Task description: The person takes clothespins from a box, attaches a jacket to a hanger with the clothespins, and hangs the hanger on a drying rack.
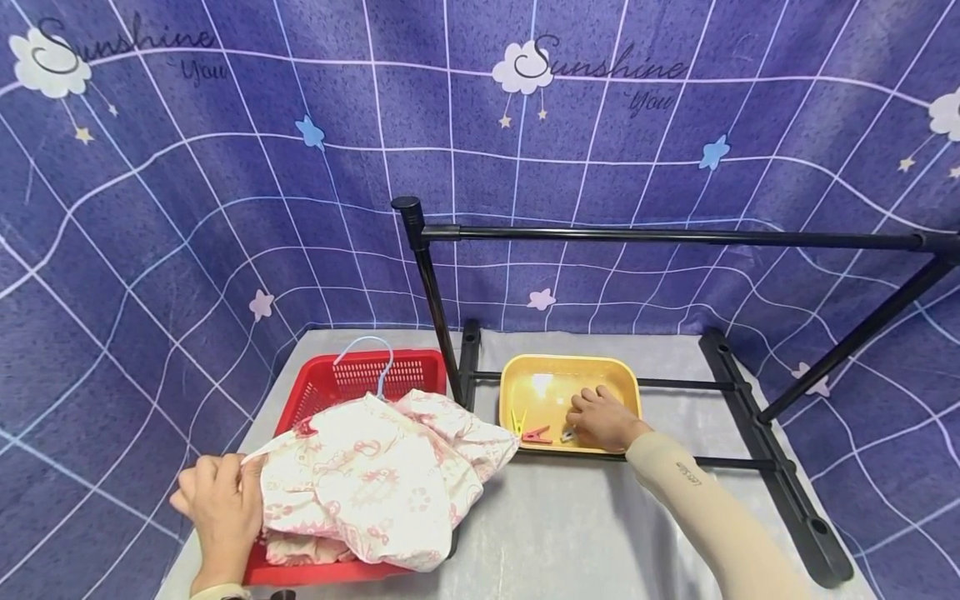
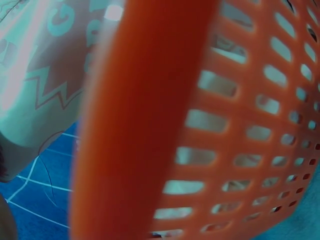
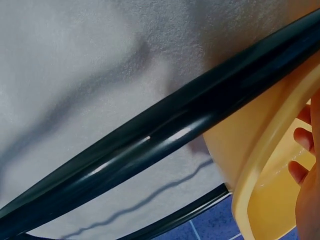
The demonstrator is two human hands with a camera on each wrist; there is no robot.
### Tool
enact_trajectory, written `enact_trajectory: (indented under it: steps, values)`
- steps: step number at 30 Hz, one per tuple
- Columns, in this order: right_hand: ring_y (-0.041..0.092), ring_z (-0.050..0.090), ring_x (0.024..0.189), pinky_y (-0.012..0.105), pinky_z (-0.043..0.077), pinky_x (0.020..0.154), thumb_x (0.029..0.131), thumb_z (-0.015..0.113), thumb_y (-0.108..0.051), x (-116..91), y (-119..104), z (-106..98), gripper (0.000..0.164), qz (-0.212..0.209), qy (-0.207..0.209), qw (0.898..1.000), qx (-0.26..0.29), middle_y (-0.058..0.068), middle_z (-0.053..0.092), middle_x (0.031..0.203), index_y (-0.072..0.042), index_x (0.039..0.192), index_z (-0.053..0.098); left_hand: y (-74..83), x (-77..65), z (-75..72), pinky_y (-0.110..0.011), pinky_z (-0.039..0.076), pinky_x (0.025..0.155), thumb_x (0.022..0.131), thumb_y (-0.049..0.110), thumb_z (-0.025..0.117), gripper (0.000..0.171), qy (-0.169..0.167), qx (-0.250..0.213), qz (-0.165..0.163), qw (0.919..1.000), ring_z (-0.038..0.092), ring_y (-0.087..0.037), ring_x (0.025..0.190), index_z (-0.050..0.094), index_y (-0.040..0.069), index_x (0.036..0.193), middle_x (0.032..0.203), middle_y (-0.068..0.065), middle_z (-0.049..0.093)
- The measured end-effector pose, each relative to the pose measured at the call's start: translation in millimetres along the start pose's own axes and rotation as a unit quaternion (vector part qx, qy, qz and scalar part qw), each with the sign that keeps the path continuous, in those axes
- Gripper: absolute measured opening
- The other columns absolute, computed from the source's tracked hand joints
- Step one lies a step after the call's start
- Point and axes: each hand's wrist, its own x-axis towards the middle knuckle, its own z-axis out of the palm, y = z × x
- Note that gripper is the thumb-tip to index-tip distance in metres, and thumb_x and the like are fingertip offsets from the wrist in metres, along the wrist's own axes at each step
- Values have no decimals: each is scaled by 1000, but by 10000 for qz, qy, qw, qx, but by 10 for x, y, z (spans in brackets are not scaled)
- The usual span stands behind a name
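Observation:
My left hand (image 1: 223, 510) pinches the edge of a white garment (image 1: 367, 475) with a pink print, at the left side of a red basket (image 1: 318, 382). The garment drapes over the basket, and the light blue hook of a hanger (image 1: 387, 360) sticks up from it. In the left wrist view, the printed cloth (image 2: 45, 65) hangs beside the basket's rim. My right hand (image 1: 606, 417) reaches down into a yellow basin (image 1: 517, 372), fingers loosely bent. Left of that hand lie a pink clothespin (image 1: 537, 435), a yellow clothespin (image 1: 518, 422) and a greyish one (image 1: 567, 435).
A black rack stands behind and around the basin, with a high crossbar (image 1: 600, 236), a left post (image 1: 437, 317) and floor feet (image 1: 780, 458). Its low front bar (image 3: 165, 125) passes close to the basin. A purple-blue patterned curtain (image 1: 450, 175) encloses the grey surface (image 1: 555, 525).

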Motion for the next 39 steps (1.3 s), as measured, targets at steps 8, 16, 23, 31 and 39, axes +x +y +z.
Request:
enact_trajectory:
  steps: [8,16,23,31,39]
  values:
    - [21,43,81,40,32,72,73,68,-42,-9,6,8,23,-22,59,9999,-109,-3,47,84,-25,86,59,-9,-15,0,-58,13,72,89,47,49,51,-60,-2,-35,10000,30,-48,83,48,-2,74,78,-20,39]
    - [19,39,73,38,31,67,71,69,-40,8,20,-38,22,-233,674,9970,-289,-6,37,74,-24,78,56,-13,-12,2,-58,13,72,89,45,49,49,7,-32,-1,10000,31,-48,83,48,-1,72,78,-20,39]
    - [20,40,72,41,33,67,67,69,-43,2,71,-23,26,-268,903,9944,-476,-5,40,74,-23,75,54,-8,-18,0,-58,13,72,89,47,48,51,-27,-17,-22,10000,30,-48,83,48,-2,73,79,-21,38]
    - [21,42,72,41,33,68,70,66,-44,-34,116,-24,25,-372,903,9943,-436,-5,45,77,-23,79,55,0,-32,-10,-57,12,72,90,46,49,51,-49,-18,-52,10000,29,-48,82,49,-3,75,78,-20,38]
    - [19,38,68,40,33,65,67,69,-40,-38,129,-119,27,-465,1061,9927,-336,-7,38,71,-21,77,53,3,-26,-4,-58,12,72,88,49,48,53,14,-52,-63,10000,30,-47,82,50,-2,74,78,-20,38]
